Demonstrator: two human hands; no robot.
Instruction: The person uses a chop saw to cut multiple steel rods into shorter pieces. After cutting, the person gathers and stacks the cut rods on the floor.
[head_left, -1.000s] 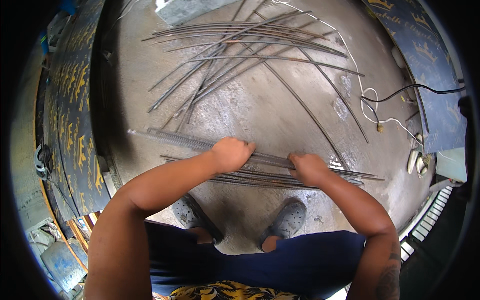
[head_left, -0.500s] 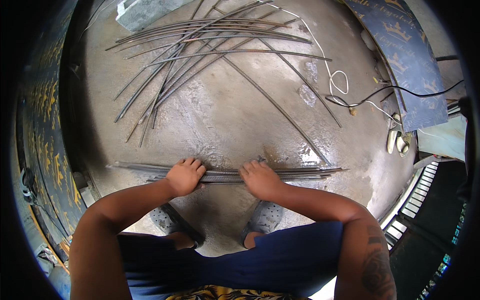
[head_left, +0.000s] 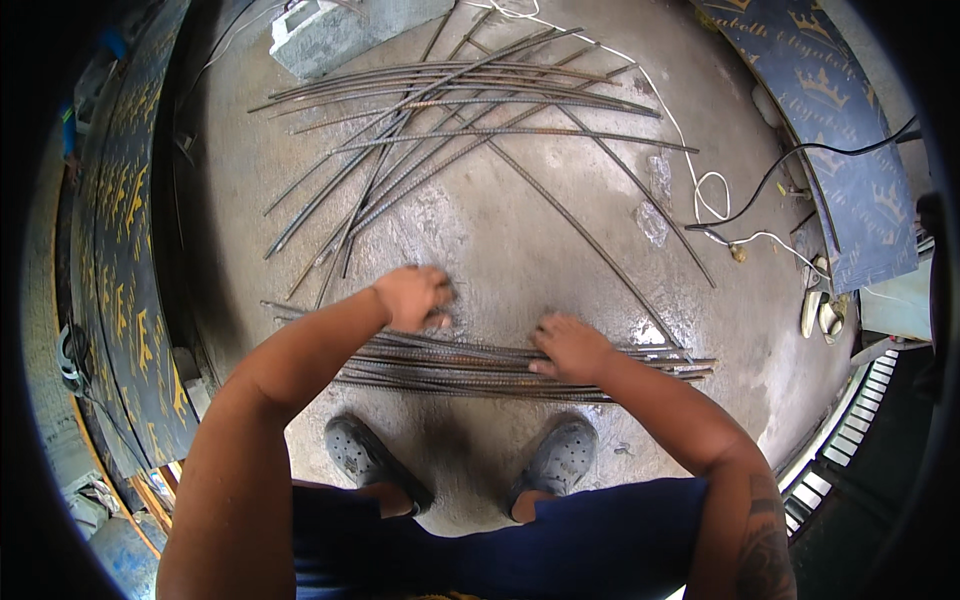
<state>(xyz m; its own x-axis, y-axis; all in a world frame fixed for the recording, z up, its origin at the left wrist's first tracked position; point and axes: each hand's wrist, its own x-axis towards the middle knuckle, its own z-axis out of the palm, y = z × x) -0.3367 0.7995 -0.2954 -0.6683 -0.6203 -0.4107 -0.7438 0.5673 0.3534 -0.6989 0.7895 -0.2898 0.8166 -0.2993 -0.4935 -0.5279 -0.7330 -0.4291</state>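
A loose bundle of ribbed steel rebars [head_left: 455, 372] lies crosswise on the concrete floor in front of my feet. Just beyond its far side, my left hand [head_left: 415, 298] hovers with loosely bent fingers and nothing in it; motion blurs it a little. My right hand [head_left: 573, 347] rests over the bundle's right half, fingers loosely spread and not wrapped round any bar. Farther off, a criss-crossed spread of more rebars [head_left: 425, 95] covers the floor. One long bar slants from that spread down to the bundle's right end.
A grey concrete block [head_left: 320, 42] sits at the far left. Dark printed panels stand left [head_left: 120, 300] and right [head_left: 850, 130]. A white cord [head_left: 668, 110] and black cable [head_left: 785, 160] run at right, near clear plastic [head_left: 652, 225]. My grey clogs [head_left: 365, 452] flank the bundle's near side.
My left hand has let go of the bundle and lifted away to its far side. My right hand has loosened its grip. The bars have spread apart and the view has shifted slightly.
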